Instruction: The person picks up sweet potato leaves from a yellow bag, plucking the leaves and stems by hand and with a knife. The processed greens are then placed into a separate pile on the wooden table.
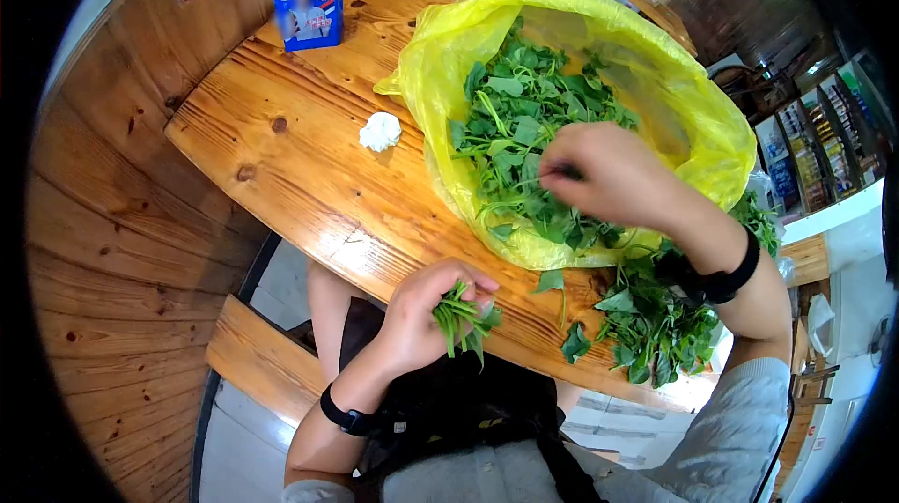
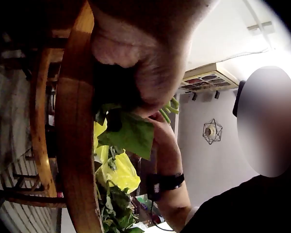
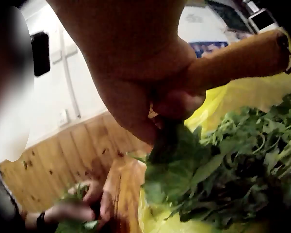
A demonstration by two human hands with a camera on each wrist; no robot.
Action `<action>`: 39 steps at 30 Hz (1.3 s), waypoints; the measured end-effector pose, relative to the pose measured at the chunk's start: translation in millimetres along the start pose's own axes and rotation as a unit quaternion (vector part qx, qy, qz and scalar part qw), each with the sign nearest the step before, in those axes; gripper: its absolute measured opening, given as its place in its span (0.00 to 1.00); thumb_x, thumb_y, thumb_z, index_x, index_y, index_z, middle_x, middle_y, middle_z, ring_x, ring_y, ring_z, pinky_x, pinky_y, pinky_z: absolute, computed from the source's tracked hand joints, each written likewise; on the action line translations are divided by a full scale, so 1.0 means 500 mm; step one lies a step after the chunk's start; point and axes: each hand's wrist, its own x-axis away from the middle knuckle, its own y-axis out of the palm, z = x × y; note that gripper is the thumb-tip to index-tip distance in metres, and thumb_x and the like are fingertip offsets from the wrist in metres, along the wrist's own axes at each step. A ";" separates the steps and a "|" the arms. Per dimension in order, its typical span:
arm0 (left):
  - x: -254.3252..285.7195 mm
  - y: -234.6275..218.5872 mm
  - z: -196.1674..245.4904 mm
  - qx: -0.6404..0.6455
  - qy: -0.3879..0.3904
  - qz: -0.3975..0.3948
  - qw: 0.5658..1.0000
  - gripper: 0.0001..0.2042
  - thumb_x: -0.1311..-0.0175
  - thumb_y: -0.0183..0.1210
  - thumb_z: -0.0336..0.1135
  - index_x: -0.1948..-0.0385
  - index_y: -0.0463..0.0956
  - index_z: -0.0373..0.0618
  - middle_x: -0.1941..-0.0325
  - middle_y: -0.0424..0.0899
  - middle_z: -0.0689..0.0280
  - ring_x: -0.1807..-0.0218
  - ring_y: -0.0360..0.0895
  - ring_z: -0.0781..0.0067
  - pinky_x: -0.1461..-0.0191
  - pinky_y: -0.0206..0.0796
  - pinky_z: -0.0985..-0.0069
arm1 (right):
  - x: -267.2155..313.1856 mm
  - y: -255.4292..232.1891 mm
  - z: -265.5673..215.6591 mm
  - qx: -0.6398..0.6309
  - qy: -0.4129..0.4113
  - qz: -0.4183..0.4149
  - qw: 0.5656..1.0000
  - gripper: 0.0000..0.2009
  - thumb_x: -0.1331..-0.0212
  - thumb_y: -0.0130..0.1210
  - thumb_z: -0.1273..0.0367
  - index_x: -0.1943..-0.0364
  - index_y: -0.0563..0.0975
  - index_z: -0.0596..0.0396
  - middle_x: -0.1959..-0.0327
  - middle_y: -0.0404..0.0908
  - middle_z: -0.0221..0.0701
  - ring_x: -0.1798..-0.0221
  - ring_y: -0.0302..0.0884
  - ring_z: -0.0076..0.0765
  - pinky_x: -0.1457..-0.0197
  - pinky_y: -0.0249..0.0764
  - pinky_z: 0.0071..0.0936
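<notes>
In the head view the left hand (image 1: 423, 316) is curled round a bundle of green stems (image 1: 456, 318) at the table's near edge. Over the yellow bag (image 1: 435, 63) is the right hand (image 1: 609, 170), its fingers bent. The right wrist view shows that hand (image 3: 155, 97) pinching leafy greens (image 3: 172, 165) above the heap in the bag. Leafy greens (image 1: 524, 110) fill much of the open bag. In the left wrist view a broad leaf (image 2: 131, 135) hangs under the left hand (image 2: 145, 63).
A blue box (image 1: 309, 7) stands at the table's far left. A crumpled white wad (image 1: 380, 131) lies left of the bag. More greens (image 1: 655, 325) are piled at the table's right near edge, with loose leaves beside them. A wooden bench (image 1: 267, 362) is at lower left.
</notes>
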 end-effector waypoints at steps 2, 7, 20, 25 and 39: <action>0.008 0.003 -0.008 0.037 -0.032 0.004 0.999 0.13 0.47 0.64 0.22 0.74 0.65 0.43 0.66 0.83 0.62 0.63 0.83 0.65 0.61 0.73 0.73 | 0.037 -0.028 0.049 -0.214 0.049 0.050 0.974 0.09 0.47 0.61 0.66 0.69 0.82 0.57 0.71 0.83 0.35 0.70 0.79 0.36 0.67 0.73 0.31; 0.005 -0.001 0.004 0.063 -0.076 -0.009 0.995 0.12 0.45 0.64 0.22 0.74 0.66 0.44 0.66 0.82 0.63 0.60 0.82 0.73 0.58 0.74 0.75 | 0.158 -0.093 0.078 -0.513 0.307 0.104 0.795 0.09 0.44 0.63 0.65 0.65 0.80 0.55 0.79 0.73 0.18 0.85 0.56 0.12 0.82 0.50 0.14; -0.045 0.073 0.069 -0.267 0.168 0.008 0.949 0.10 0.53 0.65 0.24 0.66 0.79 0.43 0.76 0.71 0.65 0.71 0.73 0.64 0.69 0.66 0.72 | 0.241 -0.023 0.101 -0.528 0.313 0.157 0.773 0.08 0.42 0.62 0.64 0.65 0.77 0.50 0.80 0.67 0.14 0.85 0.55 0.09 0.83 0.48 0.13; -0.080 0.155 0.057 -0.425 0.130 -0.053 0.894 0.07 0.52 0.65 0.31 0.70 0.79 0.45 0.76 0.72 0.62 0.72 0.75 0.58 0.70 0.67 0.66 | 0.252 -0.003 0.117 -0.542 0.331 0.164 0.755 0.10 0.41 0.62 0.63 0.63 0.77 0.52 0.77 0.68 0.16 0.84 0.54 0.11 0.82 0.49 0.14; -0.042 0.132 0.087 -0.210 0.069 0.079 0.972 0.07 0.48 0.66 0.25 0.67 0.81 0.40 0.71 0.81 0.61 0.70 0.79 0.64 0.65 0.69 0.75 | 0.415 0.038 -0.016 -0.574 0.279 0.109 0.762 0.19 0.32 0.48 0.53 0.71 0.72 0.55 0.83 0.70 0.25 0.88 0.64 0.18 0.86 0.67 0.17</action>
